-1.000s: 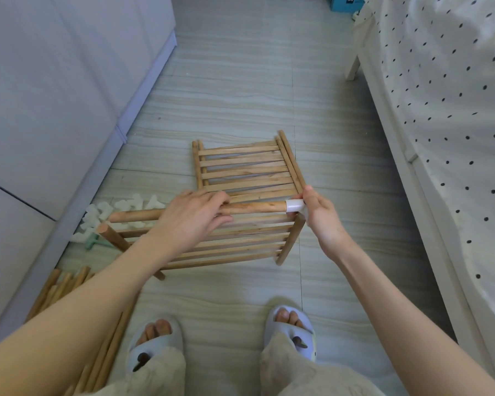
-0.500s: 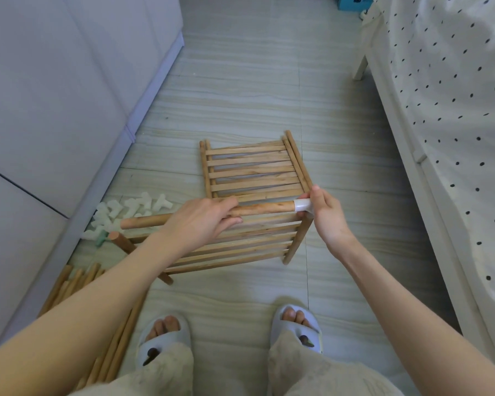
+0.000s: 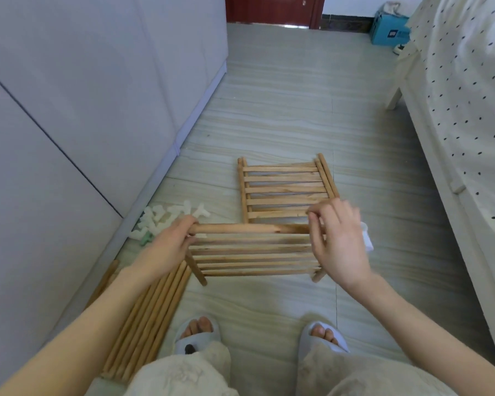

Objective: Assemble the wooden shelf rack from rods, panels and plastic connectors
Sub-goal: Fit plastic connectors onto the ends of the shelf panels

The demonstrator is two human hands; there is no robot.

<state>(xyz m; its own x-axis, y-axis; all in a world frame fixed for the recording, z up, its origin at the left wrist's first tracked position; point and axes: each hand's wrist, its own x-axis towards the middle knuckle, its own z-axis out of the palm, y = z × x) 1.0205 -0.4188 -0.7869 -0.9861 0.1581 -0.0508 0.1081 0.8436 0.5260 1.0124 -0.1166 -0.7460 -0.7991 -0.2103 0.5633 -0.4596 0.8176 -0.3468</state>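
I hold a wooden rod [image 3: 249, 228] level above the floor. My left hand [image 3: 172, 241] grips its left end. My right hand [image 3: 339, 238], blurred, curls over its right end, where a white plastic connector [image 3: 367, 241] pokes out past the hand. Below the rod a slatted wooden panel [image 3: 255, 260] lies on the floor, and a second slatted panel [image 3: 283, 185] lies just beyond it. A pile of white plastic connectors [image 3: 169, 217] sits by the cabinet base at the left. A bundle of loose rods [image 3: 143, 324] lies along the floor by my left foot.
A grey cabinet [image 3: 83, 110] runs along the left and a bed with a dotted cover [image 3: 469, 110] along the right. My slippered feet [image 3: 196, 334] stand just in front of the near panel. A blue box [image 3: 389, 32] sits far back by a dark red door.
My left hand has slid from the rod's middle to its left end. My right hand has shifted from pinching the connector to curling over the rod's right end. The view has tilted up.
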